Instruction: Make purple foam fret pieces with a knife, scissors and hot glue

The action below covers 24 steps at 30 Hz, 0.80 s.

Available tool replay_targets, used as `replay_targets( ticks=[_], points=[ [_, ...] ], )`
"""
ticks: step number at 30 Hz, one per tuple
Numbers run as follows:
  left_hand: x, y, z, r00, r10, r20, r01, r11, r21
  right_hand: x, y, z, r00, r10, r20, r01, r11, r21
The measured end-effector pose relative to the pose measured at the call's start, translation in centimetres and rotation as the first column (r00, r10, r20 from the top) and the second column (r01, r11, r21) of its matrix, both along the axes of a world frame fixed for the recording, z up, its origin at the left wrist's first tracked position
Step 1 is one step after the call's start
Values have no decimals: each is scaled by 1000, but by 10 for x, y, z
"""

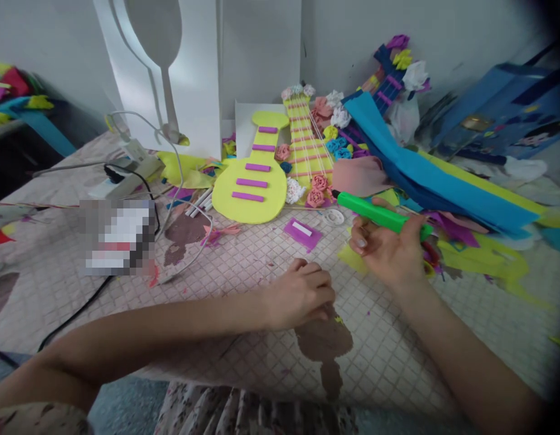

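Note:
My right hand [391,248] holds a green cutter-like tool [374,212] with a black tip pointing left. My left hand [304,295] rests over the table near a brown patch, its fingers curled, and whatever may lie under them is hidden. Beyond it lies a small purple piece [303,234] with a white strip on top. A yellow guitar-shaped cutout [250,190] with several purple bars leans behind, beside a second yellow guitar neck [307,142] with strings and paper roses.
Blue folded paper [420,175] and yellow scraps lie at the right, near a blue bag [510,115]. At the left are a power strip [125,175], cables and a blurred box [121,237]. White boards [193,72] stand behind.

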State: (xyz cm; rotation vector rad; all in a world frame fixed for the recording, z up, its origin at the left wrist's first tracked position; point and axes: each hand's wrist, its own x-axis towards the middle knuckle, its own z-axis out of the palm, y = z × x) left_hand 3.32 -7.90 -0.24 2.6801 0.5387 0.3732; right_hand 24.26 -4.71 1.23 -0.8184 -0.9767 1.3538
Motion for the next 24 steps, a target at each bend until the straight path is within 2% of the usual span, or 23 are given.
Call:
replay_targets(
  ticks=[5, 13, 16, 18, 20, 22, 24],
  points=[
    [11, 3, 1, 999, 34, -5, -34, 999, -16, 4, -1, 2, 999, 21, -41, -21, 1000, 2],
    [28, -10, -6, 995, -80, -57, 84, 994, 74, 2, -3, 5, 999, 24, -40, -24, 1000, -2],
    [27, -9, -1, 995, -98, -36, 101, 988, 114, 3, -3, 4, 999, 31, -13, -31, 1000, 2],
    [17, -1, 7, 998, -56, 12, 55, 995, 81, 4, -3, 3, 1000, 20, -9, -20, 1000, 1],
    [-2, 12, 18, 996, 34, 79, -31, 999, -40, 5, -2, 2, 1000, -9, -6, 9, 1000, 13],
    [-26, 29, 28, 979, 171, 111, -155, 978, -138, 5, -2, 1, 999, -37, 7, 37, 998, 50],
    [-51, 45, 33, 942, 320, 104, -307, 944, -120, 3, -2, 1, 998, -52, 31, 48, 993, 103]
  ],
)
